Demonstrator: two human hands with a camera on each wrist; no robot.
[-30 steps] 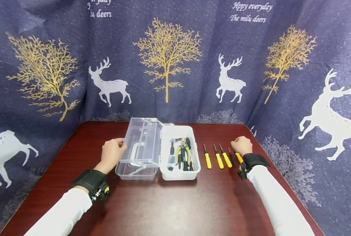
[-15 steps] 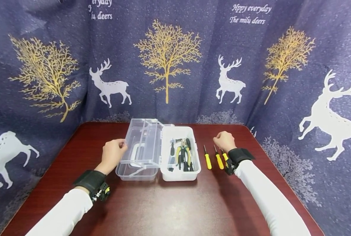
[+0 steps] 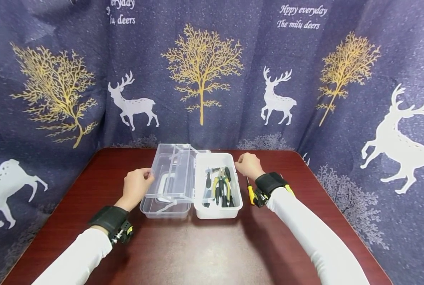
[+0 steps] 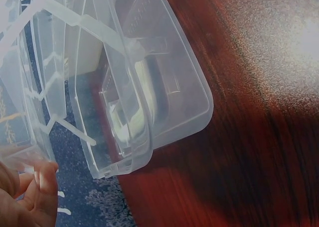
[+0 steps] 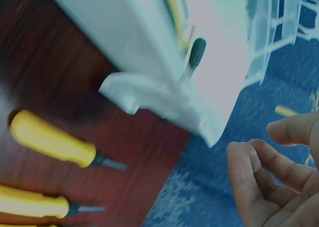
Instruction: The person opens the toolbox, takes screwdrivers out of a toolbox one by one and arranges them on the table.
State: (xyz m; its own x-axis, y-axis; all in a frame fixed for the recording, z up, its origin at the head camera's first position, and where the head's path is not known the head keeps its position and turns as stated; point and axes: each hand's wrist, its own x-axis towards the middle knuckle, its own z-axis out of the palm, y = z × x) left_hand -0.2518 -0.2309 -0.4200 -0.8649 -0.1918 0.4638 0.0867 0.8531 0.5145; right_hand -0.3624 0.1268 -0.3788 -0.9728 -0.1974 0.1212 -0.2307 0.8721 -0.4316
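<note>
Left of the box [image 3: 217, 213], our left hand [image 3: 135, 185] pinches the tray [image 3: 177, 178]; right of it, our right hand [image 3: 249, 164], fingers parted, holds nothing. We should guide the tray evenly, without twisting.

This is a curtained-off work nook: dark curtains [image 3: 245, 118] printed with deer [image 3: 280, 101] and trees [image 3: 201, 91] hang left, far and right around a table [image 3: 212, 253] bearing a toolbox [image 3: 217, 213].

The head view is bright, with pale glare on the tabletop [image 3: 204, 257] and soft shadows beside 2 sleeves [image 3: 304, 223]. In the right wrist view, the white box [image 5: 114, 27] is blurred and washed out.
</note>
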